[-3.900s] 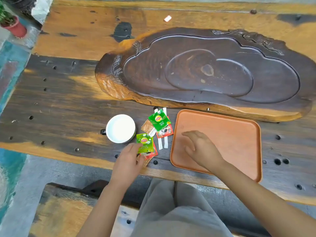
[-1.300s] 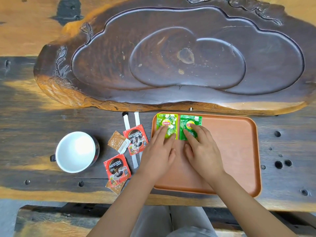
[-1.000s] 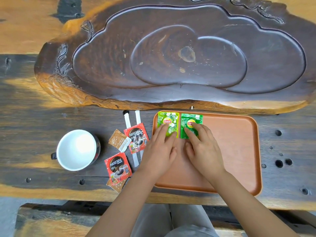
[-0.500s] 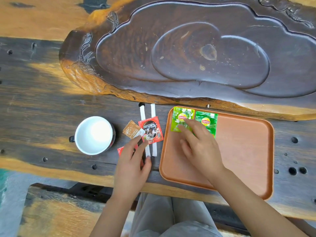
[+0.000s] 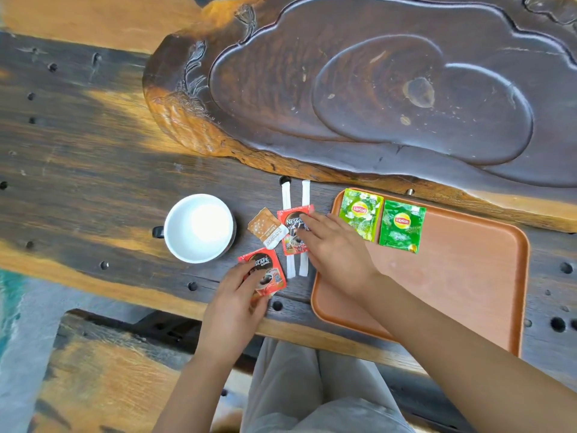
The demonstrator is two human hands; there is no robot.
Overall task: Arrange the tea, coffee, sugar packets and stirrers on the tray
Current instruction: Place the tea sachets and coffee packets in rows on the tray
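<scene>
Two green Lipton tea packets (image 5: 360,212) (image 5: 401,225) lie side by side in the far left corner of the terracotta tray (image 5: 468,276). Left of the tray, on the table, lie two white stirrers (image 5: 304,195), a brown sugar packet (image 5: 265,228) and two red Nescafe coffee packets. My right hand (image 5: 334,251) reaches over the tray's left rim, fingertips resting on the upper coffee packet (image 5: 292,242). My left hand (image 5: 234,304) has its fingers on the lower coffee packet (image 5: 265,271), its thumb beneath. Another brown packet seems to peek from under it.
A white cup (image 5: 199,228) with a dark handle stands left of the packets. A large carved dark wooden tea board (image 5: 374,98) fills the far side. The table's near edge runs just under my hands, with a wooden bench (image 5: 103,370) below.
Both hands left the tea packets on the tray. My right hand crossed left to the upper coffee packet; my left hand closed around the lower one. The camera view shifted.
</scene>
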